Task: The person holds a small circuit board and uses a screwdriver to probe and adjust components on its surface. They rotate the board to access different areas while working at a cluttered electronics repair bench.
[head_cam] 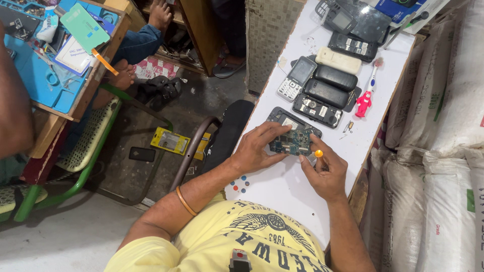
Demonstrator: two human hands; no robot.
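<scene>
My left hand grips a dark blue-green phone circuit board and holds it down on the white table. Just right of the board, my right hand is closed around a small screwdriver whose orange cap pokes out above my fingers, with its tip at the board's right edge. An opened black phone shell lies directly behind the board, partly covered by my left fingers.
Several keypad phones and black back covers lie in a row further up the table, beside a pink toothbrush. White sacks line the right side. Another person sits at a cluttered blue-matted desk on the left; a green chair stands below.
</scene>
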